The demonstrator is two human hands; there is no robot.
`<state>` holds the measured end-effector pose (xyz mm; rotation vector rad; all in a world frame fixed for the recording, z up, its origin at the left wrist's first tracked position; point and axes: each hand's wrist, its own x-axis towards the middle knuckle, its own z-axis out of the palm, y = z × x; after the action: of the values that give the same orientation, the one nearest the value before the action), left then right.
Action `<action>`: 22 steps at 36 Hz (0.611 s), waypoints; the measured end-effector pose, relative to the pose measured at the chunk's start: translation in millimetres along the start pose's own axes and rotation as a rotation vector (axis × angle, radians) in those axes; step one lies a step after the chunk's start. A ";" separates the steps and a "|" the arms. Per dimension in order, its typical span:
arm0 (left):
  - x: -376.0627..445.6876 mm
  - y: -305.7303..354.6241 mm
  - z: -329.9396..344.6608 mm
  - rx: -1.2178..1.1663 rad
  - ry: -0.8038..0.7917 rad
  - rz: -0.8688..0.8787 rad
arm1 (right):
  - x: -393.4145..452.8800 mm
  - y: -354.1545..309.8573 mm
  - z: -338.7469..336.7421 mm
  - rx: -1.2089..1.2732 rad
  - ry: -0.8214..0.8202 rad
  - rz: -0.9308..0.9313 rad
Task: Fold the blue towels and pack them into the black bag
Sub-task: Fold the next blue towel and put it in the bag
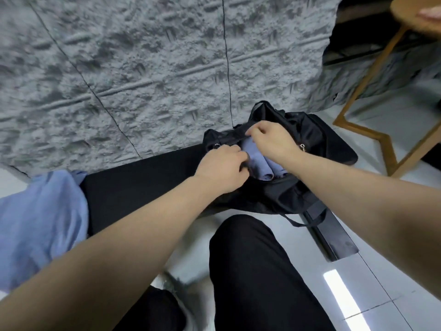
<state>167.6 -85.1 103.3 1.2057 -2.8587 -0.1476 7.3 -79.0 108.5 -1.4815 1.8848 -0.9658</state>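
Observation:
The black bag (317, 137) lies open on the floor by the grey rug's edge. Rolled blue towels (259, 164) sit inside its opening. My left hand (222, 167) grips the near left edge of the opening, fingers curled into the black fabric. At the far rim my right hand (269, 139) pinches the bag's edge just above the towels. Another blue towel (40, 223) lies crumpled over my left leg at the left of the view.
A textured grey rug (143, 75) covers the floor ahead. A wooden stool (372, 91) stands at the right, with another person's hand (429, 13) on its seat. My legs in black trousers (257, 271) fill the lower middle. White tiles lie to the right.

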 end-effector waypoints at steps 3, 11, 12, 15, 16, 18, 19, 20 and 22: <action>-32.2 -25.6 -3.2 -0.040 0.039 -0.058 | -10.8 -22.7 16.5 -0.006 -0.021 -0.043; -119.4 -106.5 -10.4 -0.103 0.038 -0.336 | -29.7 -82.8 80.7 -0.058 -0.227 -0.068; -130.1 -117.5 -10.0 -0.106 0.036 -0.367 | -30.9 -88.9 91.0 -0.062 -0.258 -0.061; -161.6 -148.6 -5.3 -0.116 0.018 -0.462 | -37.1 -104.8 121.5 -0.064 -0.366 -0.037; -172.0 -158.1 -2.6 -0.120 -0.001 -0.496 | -39.3 -109.0 131.6 -0.068 -0.403 -0.030; -191.6 -174.7 3.4 -0.130 -0.039 -0.562 | -43.9 -116.4 150.0 -0.084 -0.460 -0.024; -201.4 -182.9 6.8 -0.133 -0.049 -0.594 | -45.8 -120.0 159.1 -0.090 -0.485 -0.021; -210.8 -190.6 10.7 -0.136 -0.055 -0.626 | -47.4 -122.3 167.9 -0.091 -0.510 -0.014; -230.3 -206.1 18.7 -0.143 -0.056 -0.697 | -49.5 -126.9 187.6 -0.087 -0.557 0.004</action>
<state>474.0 -61.8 64.8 2.1176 -2.2802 -0.3942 238.9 -85.7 99.6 -1.5904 1.5306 -0.4062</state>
